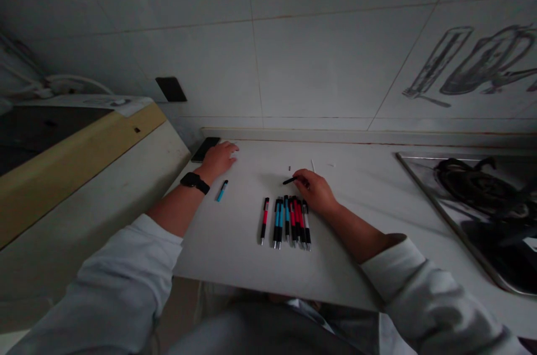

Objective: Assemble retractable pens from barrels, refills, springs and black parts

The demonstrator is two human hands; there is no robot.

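Observation:
My left hand [220, 159] rests at the back left of the white counter [243, 265], fingers stretched out and apart. Beside it lies a dark phone-like slab [205, 149], partly hidden by the hand. A short blue pen barrel [222, 190] with a black end lies just below that hand. My right hand [312, 190] pinches a short black pen part [289, 180] that points left. Below the right hand, several blue, red and white pens [287, 219] lie side by side, tips toward me. One red pen [264, 221] sits slightly apart on their left.
A tiny dark piece [289, 167] and a thin white stick [312, 165] lie behind the right hand. At right is a gas stove [440, 221] with a metal rim. A cabinet-like box [104, 176] borders the left side. A tiled wall [310, 75] stands behind.

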